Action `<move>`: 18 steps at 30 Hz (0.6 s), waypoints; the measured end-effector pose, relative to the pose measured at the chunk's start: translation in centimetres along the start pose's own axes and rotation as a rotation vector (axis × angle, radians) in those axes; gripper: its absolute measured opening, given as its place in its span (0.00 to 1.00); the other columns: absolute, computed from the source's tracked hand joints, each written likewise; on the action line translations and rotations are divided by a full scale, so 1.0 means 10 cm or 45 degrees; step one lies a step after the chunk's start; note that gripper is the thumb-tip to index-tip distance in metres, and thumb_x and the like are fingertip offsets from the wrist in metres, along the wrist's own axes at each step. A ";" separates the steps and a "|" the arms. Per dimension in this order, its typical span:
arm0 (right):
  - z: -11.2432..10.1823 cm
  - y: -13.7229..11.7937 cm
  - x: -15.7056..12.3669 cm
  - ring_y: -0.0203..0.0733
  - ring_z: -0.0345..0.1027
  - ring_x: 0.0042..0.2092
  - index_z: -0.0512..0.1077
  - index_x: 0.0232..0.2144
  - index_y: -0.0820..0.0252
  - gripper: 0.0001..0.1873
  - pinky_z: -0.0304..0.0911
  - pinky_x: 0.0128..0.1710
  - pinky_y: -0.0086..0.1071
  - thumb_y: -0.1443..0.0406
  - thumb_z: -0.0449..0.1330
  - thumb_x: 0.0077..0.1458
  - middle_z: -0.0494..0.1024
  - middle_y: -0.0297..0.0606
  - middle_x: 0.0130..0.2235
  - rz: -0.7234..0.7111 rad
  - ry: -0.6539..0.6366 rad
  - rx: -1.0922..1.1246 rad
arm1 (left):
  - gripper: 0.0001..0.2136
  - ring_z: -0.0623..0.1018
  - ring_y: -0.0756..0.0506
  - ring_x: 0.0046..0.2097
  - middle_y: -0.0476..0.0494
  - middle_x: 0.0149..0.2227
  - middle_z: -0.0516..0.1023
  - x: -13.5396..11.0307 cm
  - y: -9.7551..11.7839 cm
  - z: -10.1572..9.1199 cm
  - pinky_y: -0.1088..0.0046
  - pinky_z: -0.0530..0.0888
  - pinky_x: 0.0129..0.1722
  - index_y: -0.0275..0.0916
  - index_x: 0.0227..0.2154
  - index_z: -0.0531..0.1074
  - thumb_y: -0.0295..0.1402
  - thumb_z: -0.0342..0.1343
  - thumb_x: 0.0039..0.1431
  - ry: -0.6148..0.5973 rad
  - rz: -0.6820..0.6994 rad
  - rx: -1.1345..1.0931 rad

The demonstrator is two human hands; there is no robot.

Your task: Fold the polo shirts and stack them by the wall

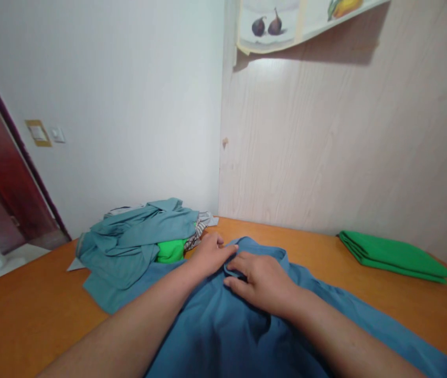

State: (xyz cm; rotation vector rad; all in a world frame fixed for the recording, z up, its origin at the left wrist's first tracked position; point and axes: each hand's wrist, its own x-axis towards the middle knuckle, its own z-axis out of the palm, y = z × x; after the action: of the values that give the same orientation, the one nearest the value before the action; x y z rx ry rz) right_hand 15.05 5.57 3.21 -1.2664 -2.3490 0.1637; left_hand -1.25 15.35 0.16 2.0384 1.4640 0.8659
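On my feed, the blue garment lies across the table, touching the clothes pile. The right hand curls over its far part, the left hand alongside; I cannot tell whether either grips.

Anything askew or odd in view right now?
The fruit picture on the wall: its lower edge looks slanted and lifted, with a shadow beneath. The clothes heap at left is jumbled, unlike the folded green cloth. The blue cloth being handled is merely rumpled.
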 end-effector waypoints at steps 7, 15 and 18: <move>-0.18 0.59 0.01 0.50 0.72 0.44 0.77 0.44 0.54 0.16 0.61 0.43 0.39 0.55 0.55 0.61 0.81 0.44 0.43 0.496 0.292 -0.025 | 0.07 0.72 0.46 0.32 0.47 0.26 0.74 -0.01 0.00 0.01 0.71 0.60 0.28 0.39 0.24 0.71 0.35 0.54 0.54 -0.021 0.138 0.249; -0.09 0.99 -0.08 0.51 0.72 0.46 0.78 0.43 0.52 0.14 0.60 0.45 0.40 0.59 0.58 0.57 0.81 0.42 0.44 0.560 0.101 -0.094 | 0.09 0.67 0.51 0.24 0.52 0.21 0.68 0.01 0.04 -0.13 0.76 0.61 0.24 0.38 0.23 0.68 0.38 0.54 0.52 -0.229 -0.138 -0.641; -0.14 1.00 -0.08 0.44 0.70 0.37 0.77 0.31 0.54 0.11 0.60 0.38 0.34 0.58 0.56 0.58 0.79 0.37 0.33 0.473 0.110 0.142 | 0.08 0.71 0.50 0.25 0.50 0.23 0.72 0.03 0.08 -0.23 0.75 0.67 0.26 0.37 0.24 0.69 0.36 0.59 0.49 -0.279 -0.245 -0.924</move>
State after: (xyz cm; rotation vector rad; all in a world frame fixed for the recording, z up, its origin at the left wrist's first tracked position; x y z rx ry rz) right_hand 23.65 10.43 0.99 -1.6073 -1.9844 0.3458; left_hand -2.35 15.44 2.28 1.3769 1.0010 0.8898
